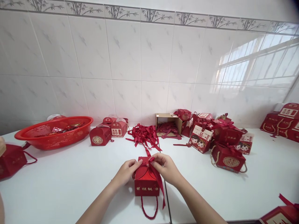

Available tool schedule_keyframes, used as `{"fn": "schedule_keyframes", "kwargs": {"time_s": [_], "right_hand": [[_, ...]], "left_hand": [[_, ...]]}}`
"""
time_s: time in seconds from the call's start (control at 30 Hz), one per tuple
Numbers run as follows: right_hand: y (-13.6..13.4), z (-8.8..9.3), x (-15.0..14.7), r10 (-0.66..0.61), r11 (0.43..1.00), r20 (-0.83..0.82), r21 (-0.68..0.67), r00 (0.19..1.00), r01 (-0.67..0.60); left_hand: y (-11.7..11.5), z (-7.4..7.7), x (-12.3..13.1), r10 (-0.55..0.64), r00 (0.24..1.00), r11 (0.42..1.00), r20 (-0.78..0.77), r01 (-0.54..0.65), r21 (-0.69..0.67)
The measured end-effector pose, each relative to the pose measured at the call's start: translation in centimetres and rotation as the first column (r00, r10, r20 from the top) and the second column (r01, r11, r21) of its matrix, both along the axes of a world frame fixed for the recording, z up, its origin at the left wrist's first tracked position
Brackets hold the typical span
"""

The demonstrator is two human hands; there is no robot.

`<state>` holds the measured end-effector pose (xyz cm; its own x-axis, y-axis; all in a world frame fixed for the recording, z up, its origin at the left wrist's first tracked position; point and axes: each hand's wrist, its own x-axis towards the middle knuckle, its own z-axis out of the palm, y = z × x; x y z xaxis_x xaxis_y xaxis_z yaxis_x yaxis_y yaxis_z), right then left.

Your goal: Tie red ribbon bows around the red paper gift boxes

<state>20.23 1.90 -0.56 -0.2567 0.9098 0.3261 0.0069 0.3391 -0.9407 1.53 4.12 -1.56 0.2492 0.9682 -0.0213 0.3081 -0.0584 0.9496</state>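
A small red gift box (147, 186) with gold characters on its front stands on the white table before me. Its rope handle hangs down toward me onto the tabletop. Dark red ribbon (157, 175) lies across the curved top flaps, with a long tail over the right front corner. My left hand (128, 170) is closed at the box's upper left edge, its thumb on top beside the ribbon; the fingers behind are partly hidden. With thumb and fingers pinched together, my right hand (167, 168) holds the ribbon above the top right.
A red plastic basket (53, 141) with wrapped pieces sits left. Finished-looking boxes (100, 135) stand behind, beside a ribbon pile (143, 134) and an open carton (169, 115). More boxes (230, 158) are stacked right. At the left edge, part of another person's arm (2, 205) shows.
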Motion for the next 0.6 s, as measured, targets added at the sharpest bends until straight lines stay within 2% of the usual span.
{"fn": "schedule_keyframes", "kwargs": {"time_s": [0.13, 0.23, 0.33, 0.43, 0.6], "right_hand": [[0.0, 0.3, -0.8, -0.166, 0.983, 0.072, -0.068, 0.984, 0.171], [-0.3, 0.5, -1.6, -0.304, 0.951, 0.175, 0.002, 0.937, 0.308], [-0.4, 0.6, -2.2, -0.387, 0.922, 0.244, 0.082, 0.889, 0.379], [-0.3, 0.6, -2.5, -0.413, 0.911, 0.289, 0.111, 0.864, 0.398], [-0.4, 0.6, -2.4, -0.325, 0.946, 0.292, 0.108, 0.899, 0.307]], "left_hand": [[-0.4, 1.4, -0.7, -0.071, 0.997, 0.997, -0.020, 0.071, 0.003], [-1.1, 3.3, -0.7, -0.105, 0.994, 0.994, 0.022, 0.104, 0.045], [-2.0, 5.6, 0.1, -0.135, 0.988, 0.988, 0.075, 0.129, 0.087], [-2.3, 7.8, 1.6, -0.147, 0.983, 0.982, 0.114, 0.131, 0.138], [-0.6, 10.0, 3.7, -0.173, 0.954, 0.972, 0.244, 0.125, 0.199]]}}
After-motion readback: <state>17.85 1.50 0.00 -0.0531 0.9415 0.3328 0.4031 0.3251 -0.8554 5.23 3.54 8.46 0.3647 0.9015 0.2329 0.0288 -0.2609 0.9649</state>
